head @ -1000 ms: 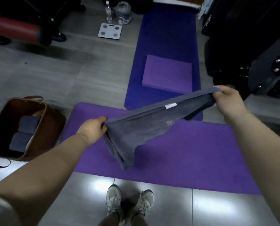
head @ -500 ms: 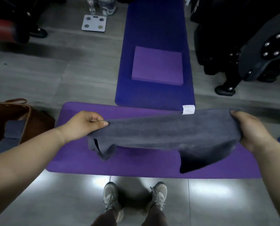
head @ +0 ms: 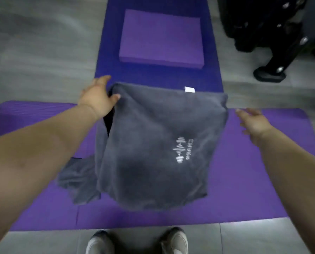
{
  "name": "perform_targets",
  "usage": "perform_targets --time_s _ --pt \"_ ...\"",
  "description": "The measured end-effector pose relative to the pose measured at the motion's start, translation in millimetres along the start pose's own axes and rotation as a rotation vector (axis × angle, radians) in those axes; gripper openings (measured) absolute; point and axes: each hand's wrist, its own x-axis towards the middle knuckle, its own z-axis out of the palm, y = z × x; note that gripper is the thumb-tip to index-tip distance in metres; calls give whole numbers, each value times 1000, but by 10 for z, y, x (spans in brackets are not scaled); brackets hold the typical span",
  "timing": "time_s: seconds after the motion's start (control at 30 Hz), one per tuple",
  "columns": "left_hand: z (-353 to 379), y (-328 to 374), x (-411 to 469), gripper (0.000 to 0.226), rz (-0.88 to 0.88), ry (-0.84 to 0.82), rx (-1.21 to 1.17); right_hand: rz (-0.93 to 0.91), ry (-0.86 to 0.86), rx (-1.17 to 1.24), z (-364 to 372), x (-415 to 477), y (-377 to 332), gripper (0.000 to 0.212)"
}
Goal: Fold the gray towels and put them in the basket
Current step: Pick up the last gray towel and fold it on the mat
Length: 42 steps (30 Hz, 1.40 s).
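Gray towel (head: 153,162): lay spread on the purple mat (head: 244,180), its far edge over the blue mat (head: 153,76), with a white tag (head: 189,89) on that edge and a bunched part at its near left.
Left grip (head: 98,98): you held the towel's far left corner, thumb on top, with that side lifted.
Right grip (head: 253,123): your fingers were spread and relaxed, holding nothing, just beside the towel's right edge.
Shoes (head: 100,242): yours stood on the floor by the mat's near edge.
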Motion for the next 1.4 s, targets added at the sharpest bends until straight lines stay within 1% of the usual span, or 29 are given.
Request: perform_targets --time_s 0.03,0.07,0.17,0.23,0.3,0.33,0.4,0.43,0.47,0.5,0.53,0.6,0.63,0.67,0.73,0.77,0.87,0.97,1.03,1.1,1.17,1.27,1.4 --pt "320 -116 7 62 20 -49 65 19 24 -41 129 143 355 51" --pt "645 -255 -30 64 54 -121 122 30 42 -84 246 253 726 54" --pt "1484 -688 -327 63 220 -338 345 92 8 -183 593 364 1777 52" --pt "1926 -968 -455 65 292 -459 446 131 -67 -218 765 405 2351 43" --pt "2254 -1222 -503 67 285 -544 528 159 -130 -246 974 427 2740 15" --pt "2390 -1320 -503 68 277 -572 570 164 -148 -284 1087 453 2894 11" --pt "2610 -1491 -488 70 271 -616 650 123 -228 -369 1319 469 3121 24" --pt "2681 -1561 -486 72 267 -643 691 90 -285 -411 1437 456 3188 27" --pt "2720 -1615 -506 72 263 -679 730 81 -325 -456 1535 419 3242 22" --pt "2729 -1650 -548 72 260 -714 759 76 -346 -499 1607 370 3294 13" --pt "2721 -1671 -591 72 257 -736 775 69 -337 -562 1651 326 3330 17" --pt "2691 -1721 -664 70 259 -740 792 87 -249 -651 1681 301 3381 47" --pt "2661 -1752 -690 69 254 -730 798 101 -200 -643 1681 303 3365 53" --pt "2621 -1801 -710 68 239 -718 807 118 -177 -637 1684 319 3341 54" --pt "2547 -1920 -746 68 209 -713 840 130 -193 -659 1700 373 3290 48" --pt "2527 -1976 -758 68 210 -716 865 121 -223 -712 1708 395 3274 43" --pt "2510 -2047 -777 69 235 -736 934 54 -282 -973 1693 412 3198 32" --pt "2549 -1938 -782 68 241 -753 906 -12 -291 -1058 1639 453 3154 30" --pt "2634 -1843 -810 67 271 -776 876 -42 -207 -1110 1524 471 3115 32" --pt "2758 -1760 -867 66 338 -815 878 -40 -99 -1173 1327 543 3126 35" --pt "2905 -1658 -926 66 417 -848 855 -1 6 -1178 1083 642 3140 36" --pt "3149 -1412 -1009 67 524 -871 744 49 144 -1178 720 814 3185 36" --pt "3436 -1097 -1110 69 596 -907 641 93 340 -1162 355 1009 3282 35"
